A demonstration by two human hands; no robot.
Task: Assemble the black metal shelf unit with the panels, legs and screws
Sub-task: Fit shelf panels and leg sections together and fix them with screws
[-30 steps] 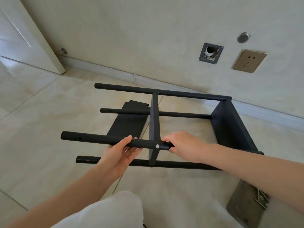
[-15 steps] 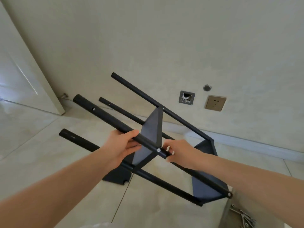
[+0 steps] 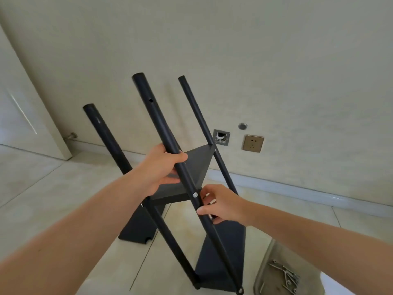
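Door (image 3: 25,116) stands far left. I have my left hand (image 3: 161,167) wrapped round the near leg (image 3: 168,141), my right hand (image 3: 221,204) pinching it below the screw (image 3: 195,195), I judge to steady the tilted shelf unit (image 3: 191,167) on the floor (image 3: 42,188). Right: loose screws (image 3: 285,275) on a tray (image 3: 263,273).

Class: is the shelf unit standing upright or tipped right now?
Tipped. The shelf unit leans with its legs slanting up-left, and both hands, left hand and right hand, grip one leg.
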